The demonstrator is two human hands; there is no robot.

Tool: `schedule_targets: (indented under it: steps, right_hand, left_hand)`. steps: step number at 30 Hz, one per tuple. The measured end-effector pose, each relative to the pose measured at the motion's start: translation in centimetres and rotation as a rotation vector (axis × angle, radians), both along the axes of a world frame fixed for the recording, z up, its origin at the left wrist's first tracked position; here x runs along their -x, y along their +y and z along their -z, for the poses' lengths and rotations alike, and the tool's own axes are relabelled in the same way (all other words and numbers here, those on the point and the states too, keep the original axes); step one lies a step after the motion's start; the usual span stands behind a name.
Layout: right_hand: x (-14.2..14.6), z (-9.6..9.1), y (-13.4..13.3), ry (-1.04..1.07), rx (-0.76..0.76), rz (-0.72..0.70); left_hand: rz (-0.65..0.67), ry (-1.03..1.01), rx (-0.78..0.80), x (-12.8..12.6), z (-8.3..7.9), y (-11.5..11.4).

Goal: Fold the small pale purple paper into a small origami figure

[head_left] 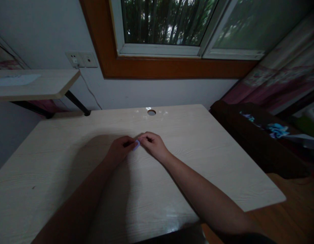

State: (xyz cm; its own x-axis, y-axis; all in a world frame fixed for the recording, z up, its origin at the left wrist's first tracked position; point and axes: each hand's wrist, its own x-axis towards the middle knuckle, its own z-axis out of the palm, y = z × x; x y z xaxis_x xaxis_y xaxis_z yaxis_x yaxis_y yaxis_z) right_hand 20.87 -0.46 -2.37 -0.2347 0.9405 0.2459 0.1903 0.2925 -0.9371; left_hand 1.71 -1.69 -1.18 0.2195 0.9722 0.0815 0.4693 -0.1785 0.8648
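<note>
My left hand (120,149) and my right hand (154,145) meet over the middle of a pale wooden desk (70,162). Both have their fingers pinched together on a small pale purple piece (137,144), perhaps folded paper, held between them just above the desk top. Most of the piece is hidden by my fingers. Both forearms reach in from the bottom edge of the view.
A round cable hole (151,112) sits near the desk's far edge. A raised shelf (32,83) stands at the back left, with a wall socket (81,59) and a cord above it. A dark cluttered piece of furniture (261,135) lies to the right, below a window (167,27).
</note>
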Motion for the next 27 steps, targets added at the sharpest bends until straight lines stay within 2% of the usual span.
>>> schedule_targets:
  steps: [10, 16, 22, 27]
  right_hand:
    - [0.1, -0.3, 0.0, -0.025, -0.011, -0.008]
    - [0.1, -0.5, -0.1, -0.023, -0.132, 0.004]
    - [0.3, 0.0, -0.1, 0.079, 0.031, -0.032]
    - [0.2, 0.5, -0.1, 0.061, 0.031, -0.023]
  left_hand:
    - [-0.003, -0.007, 0.007, -0.1, -0.3, 0.0]
    - [-0.073, -0.145, -0.006, -0.2, -0.3, 0.0]
    - [-0.125, -0.214, 0.009, -0.1, 0.0, 0.1]
    - [-0.130, -0.226, -0.004, 0.0, 0.2, 0.1]
